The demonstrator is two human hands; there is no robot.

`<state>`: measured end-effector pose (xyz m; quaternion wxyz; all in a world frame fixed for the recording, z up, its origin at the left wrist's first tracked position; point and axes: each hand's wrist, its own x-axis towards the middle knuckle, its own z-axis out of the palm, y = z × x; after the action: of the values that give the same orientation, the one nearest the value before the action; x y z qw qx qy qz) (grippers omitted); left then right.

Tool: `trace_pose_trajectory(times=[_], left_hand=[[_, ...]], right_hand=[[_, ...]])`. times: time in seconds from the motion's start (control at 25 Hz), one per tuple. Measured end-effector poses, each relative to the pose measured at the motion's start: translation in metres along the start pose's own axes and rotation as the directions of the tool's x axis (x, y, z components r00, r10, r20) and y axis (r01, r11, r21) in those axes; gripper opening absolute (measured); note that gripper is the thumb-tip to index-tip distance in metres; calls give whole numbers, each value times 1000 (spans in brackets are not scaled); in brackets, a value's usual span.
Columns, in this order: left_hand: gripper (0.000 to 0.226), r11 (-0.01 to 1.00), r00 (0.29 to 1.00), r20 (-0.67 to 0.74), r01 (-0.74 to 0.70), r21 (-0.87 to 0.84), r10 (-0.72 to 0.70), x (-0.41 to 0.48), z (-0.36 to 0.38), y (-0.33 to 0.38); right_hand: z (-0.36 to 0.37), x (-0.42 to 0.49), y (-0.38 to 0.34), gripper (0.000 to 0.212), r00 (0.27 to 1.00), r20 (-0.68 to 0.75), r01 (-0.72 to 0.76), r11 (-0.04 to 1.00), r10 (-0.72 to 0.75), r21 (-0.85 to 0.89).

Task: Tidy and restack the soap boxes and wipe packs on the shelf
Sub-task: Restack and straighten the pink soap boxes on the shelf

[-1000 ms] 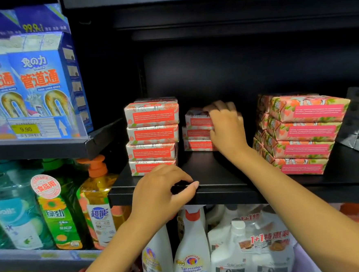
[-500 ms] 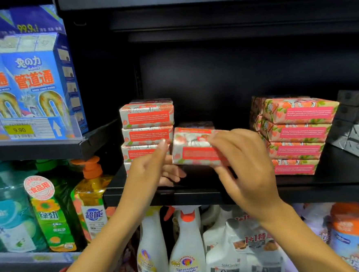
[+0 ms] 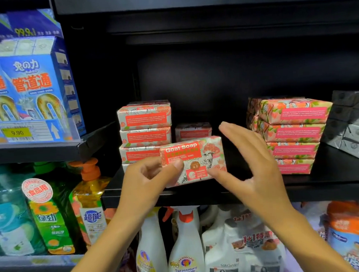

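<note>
Left hand (image 3: 147,178) with fingers clamped on a Goat Soap box (image 3: 199,157), held tilted over the black shelf (image 3: 336,178) front edge, right hand (image 3: 250,162) just beside it with fingers apart, orange soap stack (image 3: 145,125) behind, pink soap stack (image 3: 291,132) to the right

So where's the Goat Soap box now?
The Goat Soap box is mid-frame in the head view, gripped by the left hand in front of the shelf, just right of the left soap stack; the open right hand is beside it.

A shop with goods for sale
Black shelves (image 3: 199,195) hold stacks of the same soap boxes (image 3: 144,117), rows of cleaning bottles (image 3: 90,205), and a yellow price tag (image 3: 17,132) saying 9.90.
</note>
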<state>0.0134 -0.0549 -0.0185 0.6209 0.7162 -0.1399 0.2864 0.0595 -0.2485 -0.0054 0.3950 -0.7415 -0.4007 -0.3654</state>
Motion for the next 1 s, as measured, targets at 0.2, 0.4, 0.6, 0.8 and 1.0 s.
trace_pose_trajectory(times=[0.2,0.4,0.6,0.8,1.0], left_hand=[[35,995,989,108,-100,-5,100,0,-1,-3],[76,995,993,110,45,-90,-35,1,-3,-2],[64,1000,982,188,20,10,-22,5,-6,2],[67,986,977,168,-148,75,134,2,-7,-1],[56,935,946,168,-304,182,275,1,-2,-8]], right_hand=[[-6,3,-3,56,955,232,-220,965,184,144],[2,-4,-5,36,999,-19,30,1000,-30,-2],[9,-8,1,40,993,7,121,990,-121,-65],[0,-5,3,81,885,393,-368,892,250,262],[-3,0,2,60,868,374,-470,786,327,401]])
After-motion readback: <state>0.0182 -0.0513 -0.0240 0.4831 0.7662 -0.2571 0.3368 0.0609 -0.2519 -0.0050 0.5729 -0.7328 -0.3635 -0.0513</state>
